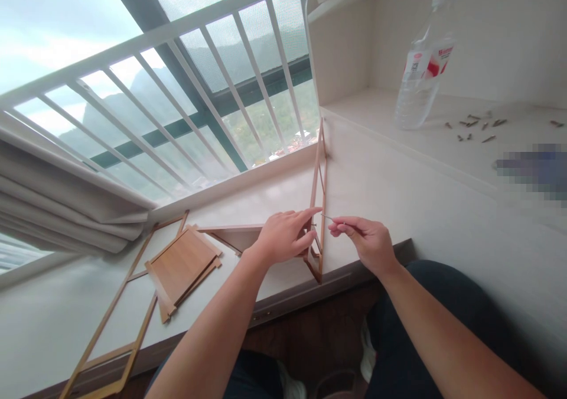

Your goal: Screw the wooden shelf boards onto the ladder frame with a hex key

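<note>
An upright wooden frame (pixel 324 192) stands on the white ledge, with a wooden board (pixel 234 230) meeting it from the left. My left hand (pixel 286 236) grips them where they join, its index finger stretched along the frame and its thumb lower down. Between that finger and thumb, a small screw (pixel 313 226) pokes out at the joint. Just right of the frame, my right hand (pixel 365 239) pinches a thin metal hex key (pixel 326 217). The key's tip points left, close to my left index fingertip; whether it touches anything I cannot tell.
Stacked wooden panels (pixel 183 266) and a second wooden frame (pixel 119 304) lie to the left. On the shelf at right are a plastic bottle (pixel 423 80), several screws (pixel 485 126) and a blurred item (pixel 538 168). A railing (pixel 177 35) and curtain (pixel 66 192) border the window.
</note>
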Action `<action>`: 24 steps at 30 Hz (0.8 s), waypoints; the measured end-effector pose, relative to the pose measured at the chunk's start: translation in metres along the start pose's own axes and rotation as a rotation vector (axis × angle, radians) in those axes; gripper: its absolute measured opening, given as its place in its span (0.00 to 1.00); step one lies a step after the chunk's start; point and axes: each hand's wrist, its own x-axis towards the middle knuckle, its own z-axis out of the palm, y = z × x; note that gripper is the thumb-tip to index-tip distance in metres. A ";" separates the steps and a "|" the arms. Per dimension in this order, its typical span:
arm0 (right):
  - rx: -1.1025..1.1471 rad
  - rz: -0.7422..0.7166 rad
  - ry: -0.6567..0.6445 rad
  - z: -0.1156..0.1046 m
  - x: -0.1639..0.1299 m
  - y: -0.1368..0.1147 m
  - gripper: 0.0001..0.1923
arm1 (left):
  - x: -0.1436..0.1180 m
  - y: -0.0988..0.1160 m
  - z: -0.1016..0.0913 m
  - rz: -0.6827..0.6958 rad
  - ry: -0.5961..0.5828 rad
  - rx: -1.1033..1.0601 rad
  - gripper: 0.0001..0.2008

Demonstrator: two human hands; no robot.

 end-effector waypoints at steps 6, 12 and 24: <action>-0.133 -0.244 -0.171 -0.006 -0.002 -0.004 0.13 | 0.000 0.000 0.000 -0.004 0.003 -0.010 0.26; -0.160 -0.349 -0.187 -0.006 0.000 -0.001 0.14 | 0.000 -0.001 0.001 0.003 0.016 -0.005 0.26; -0.113 -0.292 -0.199 -0.006 0.005 -0.001 0.12 | 0.001 -0.003 0.003 0.014 0.023 -0.010 0.27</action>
